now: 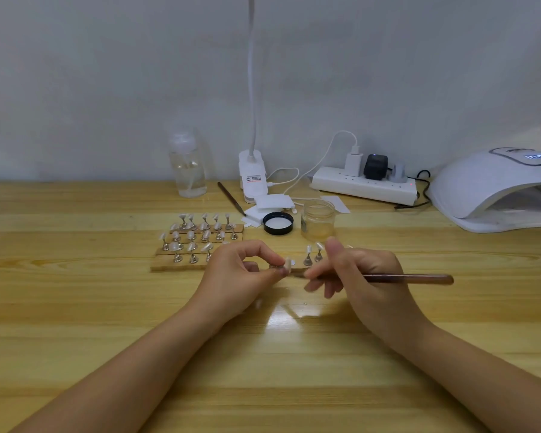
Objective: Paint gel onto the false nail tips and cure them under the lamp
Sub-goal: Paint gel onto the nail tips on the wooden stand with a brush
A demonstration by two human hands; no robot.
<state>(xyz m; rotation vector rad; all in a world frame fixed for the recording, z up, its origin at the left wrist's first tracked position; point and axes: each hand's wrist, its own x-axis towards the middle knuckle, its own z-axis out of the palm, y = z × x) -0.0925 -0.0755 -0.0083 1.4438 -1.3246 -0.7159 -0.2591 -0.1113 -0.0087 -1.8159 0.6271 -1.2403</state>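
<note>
Nail tip [286, 263] sits between the fingers of my left hand [241, 273], pinched on its little metal stand, just above the counter [75, 307] in the middle. My right hand [353, 270] is wrapped around the brush [409, 279], and the brush end points left, right at the tip. I cannot tell if the hairs touch it yet.

To paint it well, I think I should keep my left hand very still and drag the brush slowly along the tip. A thin coat is best. Too much gel could run off the sides. I should keep my fingers off the wet part.

More tips stand in rows on the wooden strips [197, 242], a bit farther away on the left. The open jar [317, 223] is just behind my right hand, with its black lid [278, 223] beside it. The curing lamp [494, 189] waits far on the right, and I think the tip goes there when it is painted.
</note>
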